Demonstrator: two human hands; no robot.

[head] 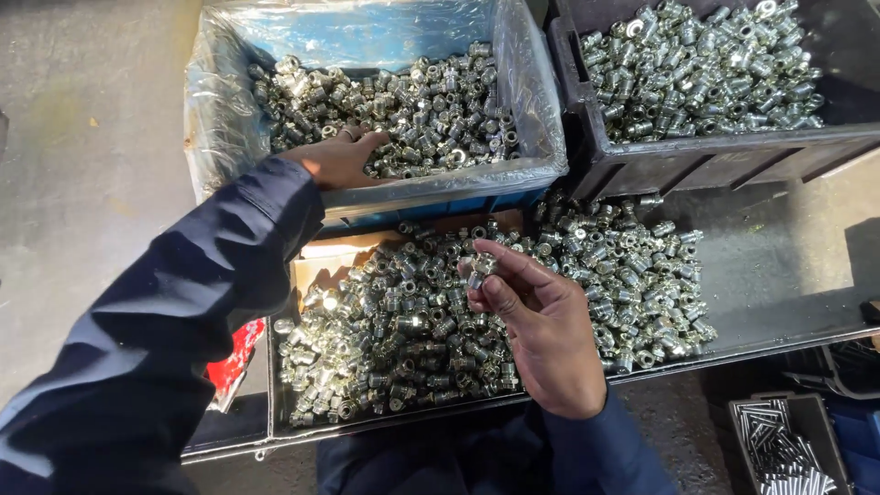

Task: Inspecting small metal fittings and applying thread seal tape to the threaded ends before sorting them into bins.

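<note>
head cam: right hand [543, 332] pinches one small silver fitting [482, 269] between thumb and fingertips, just above the loose fitting pile [477, 321] on the black tray [779, 275]. left hand [337, 158] reaches into the plastic-lined blue bin [440, 197], palm down on the fittings there; can't tell if it's gripping any. black bin [642, 165] sits right beside it.

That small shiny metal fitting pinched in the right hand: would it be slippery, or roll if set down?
The fitting looks like solid plated metal, so probably stiff and heavy for its size. Its glossy finish suggests it may slip between fingertips. Its rounded body could roll, though the right hand holds it over a heap of fittings that would stop it.
</note>
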